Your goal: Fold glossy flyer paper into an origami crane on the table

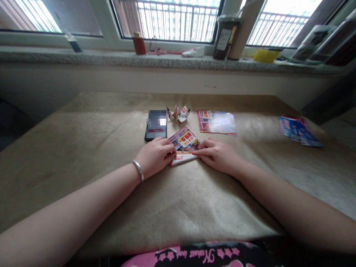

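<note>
A printed paper flyer point(185, 142) lies on the table in front of me, its near edge folded up so a white strip shows. My left hand point(157, 155) has its curled fingers on the flyer's left edge. At the right end of the folded strip, the fingers of my right hand point(218, 155) pinch the paper. Just beyond my left hand rests a black phone point(156, 126), its screen partly blurred out. A folded paper figure point(179, 113) stands behind the flyer, beside the phone.
A stack of flyers point(217, 122) lies to the right of the paper figure. Farther right are several blue and red leaflets point(300, 131). On the stone windowsill point(105, 59) stand a red bottle point(138, 43), a dark lidded container point(224, 39) and a yellow item point(267, 55).
</note>
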A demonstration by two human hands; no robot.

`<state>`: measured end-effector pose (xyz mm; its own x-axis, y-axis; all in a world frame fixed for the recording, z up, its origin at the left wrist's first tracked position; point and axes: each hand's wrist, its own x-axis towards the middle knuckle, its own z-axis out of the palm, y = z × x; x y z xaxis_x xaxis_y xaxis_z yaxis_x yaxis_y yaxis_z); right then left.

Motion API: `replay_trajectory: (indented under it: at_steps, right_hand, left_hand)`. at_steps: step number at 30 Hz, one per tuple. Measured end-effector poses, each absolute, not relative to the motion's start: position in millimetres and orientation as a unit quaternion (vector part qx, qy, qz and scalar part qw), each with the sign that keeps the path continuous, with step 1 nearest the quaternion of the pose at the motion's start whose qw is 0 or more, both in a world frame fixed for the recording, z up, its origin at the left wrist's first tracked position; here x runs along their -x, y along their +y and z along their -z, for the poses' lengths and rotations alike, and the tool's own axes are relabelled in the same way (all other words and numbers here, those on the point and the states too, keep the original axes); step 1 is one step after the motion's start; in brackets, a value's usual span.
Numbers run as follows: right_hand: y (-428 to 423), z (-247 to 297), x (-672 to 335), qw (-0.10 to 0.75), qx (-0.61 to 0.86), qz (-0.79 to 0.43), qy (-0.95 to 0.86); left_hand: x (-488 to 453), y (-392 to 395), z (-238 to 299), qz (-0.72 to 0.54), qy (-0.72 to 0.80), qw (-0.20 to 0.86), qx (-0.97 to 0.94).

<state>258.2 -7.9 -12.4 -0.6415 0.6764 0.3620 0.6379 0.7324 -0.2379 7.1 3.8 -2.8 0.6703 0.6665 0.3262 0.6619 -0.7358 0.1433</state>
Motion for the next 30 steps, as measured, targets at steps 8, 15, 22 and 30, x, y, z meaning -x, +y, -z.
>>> replay_trajectory:
  at_steps: [8,15,22,30]
  right_hand:
    - [-7,12,-259,0.210,0.355,-0.034,-0.911]
    - [-8,11,-259,0.210,0.355,-0.033,-0.910]
    - [-8,12,-259,0.213,0.354,-0.030,-0.910]
    - [-8,10,-257,0.207,0.363,-0.040,-0.908]
  left_hand:
    - [-10,-7,-3,-0.139,0.343,-0.043,-0.928]
    - [-13,-8,-1,-0.153,0.281,-0.064,-0.945]
    - [-13,-10,2,-0.163,0.252,-0.084,-0.950]
    - [-16,-14,-1,-0.137,0.268,-0.077,-0.951]
